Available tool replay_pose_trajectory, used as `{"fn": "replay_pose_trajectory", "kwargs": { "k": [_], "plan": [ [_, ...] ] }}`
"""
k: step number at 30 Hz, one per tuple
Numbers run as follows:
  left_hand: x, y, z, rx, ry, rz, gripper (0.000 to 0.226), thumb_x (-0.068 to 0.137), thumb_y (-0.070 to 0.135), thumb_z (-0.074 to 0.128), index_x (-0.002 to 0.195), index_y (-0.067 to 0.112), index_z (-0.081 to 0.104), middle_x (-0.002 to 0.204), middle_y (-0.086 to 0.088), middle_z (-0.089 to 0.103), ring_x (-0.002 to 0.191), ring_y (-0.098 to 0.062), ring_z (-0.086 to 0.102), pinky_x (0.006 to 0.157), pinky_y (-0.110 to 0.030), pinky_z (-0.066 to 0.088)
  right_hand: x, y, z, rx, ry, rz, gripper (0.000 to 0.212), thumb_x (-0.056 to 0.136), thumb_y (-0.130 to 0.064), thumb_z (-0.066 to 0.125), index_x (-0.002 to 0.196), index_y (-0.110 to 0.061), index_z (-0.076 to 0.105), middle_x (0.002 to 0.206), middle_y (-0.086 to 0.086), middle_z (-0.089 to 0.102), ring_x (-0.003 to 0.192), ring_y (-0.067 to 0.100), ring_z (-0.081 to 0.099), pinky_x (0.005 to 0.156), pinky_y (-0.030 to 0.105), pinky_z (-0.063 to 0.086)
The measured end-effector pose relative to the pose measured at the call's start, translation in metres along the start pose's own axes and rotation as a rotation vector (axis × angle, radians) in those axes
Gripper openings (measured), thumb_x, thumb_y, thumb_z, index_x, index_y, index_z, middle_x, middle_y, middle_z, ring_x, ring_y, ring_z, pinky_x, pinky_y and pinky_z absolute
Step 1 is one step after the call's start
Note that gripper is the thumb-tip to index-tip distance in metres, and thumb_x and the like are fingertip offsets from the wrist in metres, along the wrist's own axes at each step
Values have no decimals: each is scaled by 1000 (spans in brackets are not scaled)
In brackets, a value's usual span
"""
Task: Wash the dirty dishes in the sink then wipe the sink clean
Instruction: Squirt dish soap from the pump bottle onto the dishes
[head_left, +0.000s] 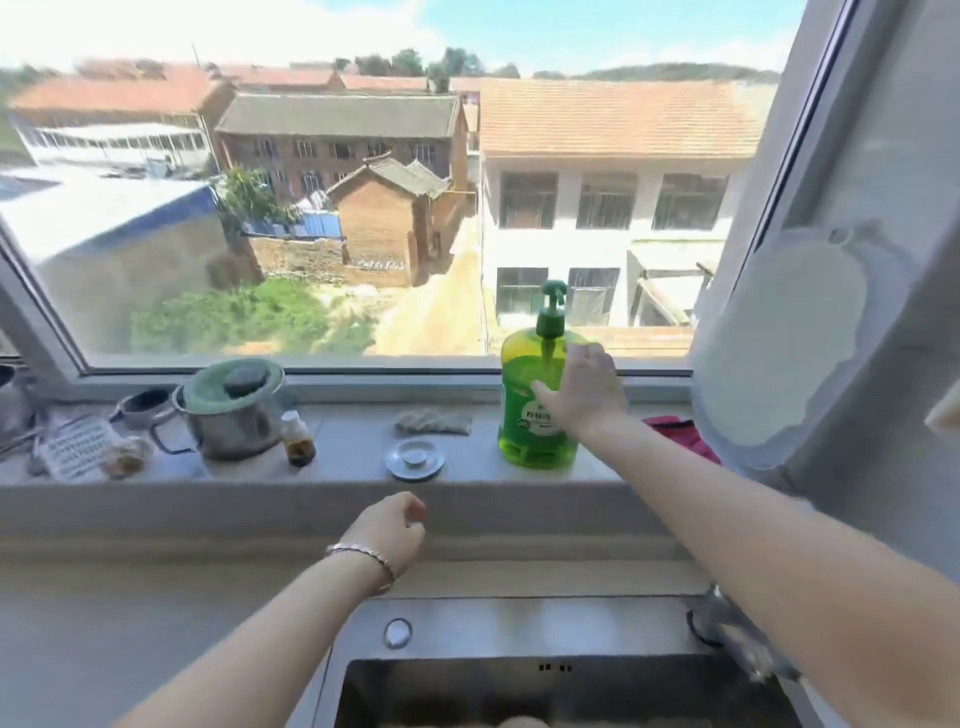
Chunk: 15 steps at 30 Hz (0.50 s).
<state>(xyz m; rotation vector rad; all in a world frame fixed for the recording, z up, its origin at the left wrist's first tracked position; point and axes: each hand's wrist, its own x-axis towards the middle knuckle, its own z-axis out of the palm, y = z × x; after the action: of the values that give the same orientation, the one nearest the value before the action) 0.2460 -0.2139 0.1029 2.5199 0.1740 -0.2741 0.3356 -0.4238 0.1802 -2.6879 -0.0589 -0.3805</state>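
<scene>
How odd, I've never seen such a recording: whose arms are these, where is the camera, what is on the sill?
No machine here: a person's two bare hands, filmed by one wide-angle camera worn on the head, looking down over a steel sink. On the windowsill stand a lidded metal pot, a small jar, a round metal disc, a scouring pad and a green soap bottle. The right hand is at the bottle; its grip is unclear. The left hand hovers curled, holding nothing visible.
</scene>
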Motion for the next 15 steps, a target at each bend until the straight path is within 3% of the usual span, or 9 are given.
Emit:
{"fn": "replay_pose_trajectory", "kwargs": {
  "k": [4, 9, 12, 15],
  "plan": [
    [30, 17, -16, -22, -14, 42, 33, 93, 17, 42, 124, 22, 51, 121, -5, 60, 104, -23, 58, 77, -19, 39, 57, 9, -7, -183, -122, 79, 96, 68, -54, 73, 137, -4, 29, 136, 16, 37, 125, 30, 37, 102, 40, 37],
    [62, 21, -18, -31, -2, 65, 32, 93, 16, 41, 123, 21, 52, 123, -6, 58, 111, -20, 54, 81, -17, 35, 85, 30, 12, -152, -266, 48, 116, 56, -51, 82, 145, -13, 19, 143, 13, 28, 132, 28, 31, 107, 42, 35],
    [71, 20, -15, -64, -11, 55, 31, 93, 16, 42, 121, 23, 53, 119, -6, 59, 110, -17, 54, 77, -14, 32, 96, 37, 13, -120, -303, 43, 115, 52, -51, 84, 144, -20, 22, 141, 10, 22, 133, 30, 24, 108, 45, 33],
    [73, 18, -13, -115, 3, 34, 29, 92, 15, 43, 118, 23, 55, 105, -4, 59, 102, -15, 53, 78, -16, 35, 97, 42, 17, 3, -323, 17, 106, 51, -43, 87, 137, -16, 31, 134, 8, 32, 128, 27, 33, 104, 46, 39]
  ]
}}
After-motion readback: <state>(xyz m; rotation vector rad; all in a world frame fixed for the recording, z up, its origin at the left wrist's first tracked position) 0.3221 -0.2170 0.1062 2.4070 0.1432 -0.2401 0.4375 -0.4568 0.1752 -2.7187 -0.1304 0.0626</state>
